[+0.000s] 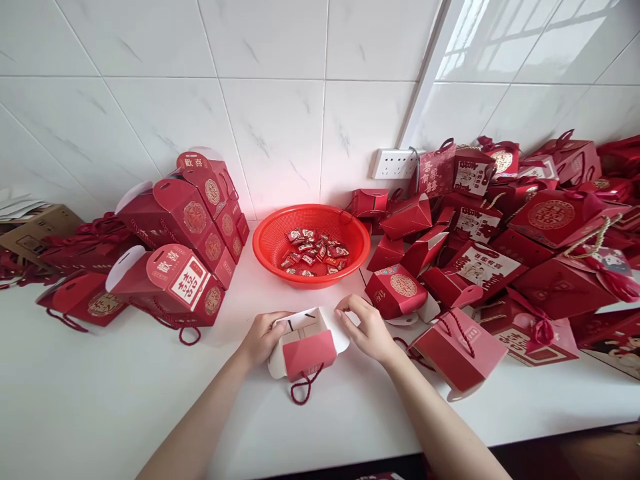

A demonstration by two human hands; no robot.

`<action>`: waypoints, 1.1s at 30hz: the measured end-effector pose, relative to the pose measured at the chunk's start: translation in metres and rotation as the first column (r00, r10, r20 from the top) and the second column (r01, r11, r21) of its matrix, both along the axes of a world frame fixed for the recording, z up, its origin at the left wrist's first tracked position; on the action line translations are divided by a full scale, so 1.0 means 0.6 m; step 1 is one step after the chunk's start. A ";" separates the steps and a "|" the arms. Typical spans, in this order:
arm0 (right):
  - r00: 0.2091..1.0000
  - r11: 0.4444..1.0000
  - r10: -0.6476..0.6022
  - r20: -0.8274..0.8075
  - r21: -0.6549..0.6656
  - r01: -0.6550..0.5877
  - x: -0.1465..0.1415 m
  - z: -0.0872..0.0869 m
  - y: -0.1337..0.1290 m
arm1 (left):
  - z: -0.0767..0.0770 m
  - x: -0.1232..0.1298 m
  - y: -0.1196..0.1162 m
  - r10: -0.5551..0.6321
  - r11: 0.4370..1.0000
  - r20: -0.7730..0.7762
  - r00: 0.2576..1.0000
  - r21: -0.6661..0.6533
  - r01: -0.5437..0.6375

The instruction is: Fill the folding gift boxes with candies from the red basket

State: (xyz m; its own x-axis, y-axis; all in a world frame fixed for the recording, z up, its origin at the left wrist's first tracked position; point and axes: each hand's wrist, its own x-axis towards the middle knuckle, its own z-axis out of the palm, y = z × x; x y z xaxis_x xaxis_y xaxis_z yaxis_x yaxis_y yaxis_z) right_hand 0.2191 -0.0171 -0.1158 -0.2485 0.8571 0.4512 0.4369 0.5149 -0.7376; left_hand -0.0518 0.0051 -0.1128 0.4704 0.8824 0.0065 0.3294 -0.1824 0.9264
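Note:
A small red gift box [310, 353] stands on the white counter with its top flaps spread, its white inside showing and a dark red cord handle hanging at the front. My left hand [267, 335] grips its left side, thumb at the upper rim. My right hand [367, 328] pinches the white flap on its right side. Just behind the box is a red plastic basket [260, 247] with several small wrapped candies [313, 251] at its bottom.
Closed red boxes [200, 207] are stacked at the left, beside a cardboard box [37, 233]. A large pile of red boxes [545, 213] fills the right side. A white power strip [395, 164] lies against the tiled wall [280, 133].

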 end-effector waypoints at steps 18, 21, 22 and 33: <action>0.932 0.992 -0.119 0.342 0.077 0.099 -0.039 0.068 0.111 | 0.007 0.001 -0.002 -0.011 1.000 -0.004 1.000 0.026 0.011; 0.923 0.993 -0.100 0.371 0.089 0.072 -0.046 0.053 0.121 | 0.010 0.002 -0.003 -0.019 0.999 -0.014 1.000 0.025 0.019; 0.926 0.993 -0.098 0.365 0.099 0.066 -0.046 0.051 0.121 | 0.010 0.001 -0.003 -0.020 1.000 -0.020 1.000 0.024 0.020; 0.936 0.998 0.019 0.352 0.048 -0.039 -0.047 0.064 0.119 | 0.003 0.001 -0.005 -0.039 0.999 -0.025 0.999 0.014 0.039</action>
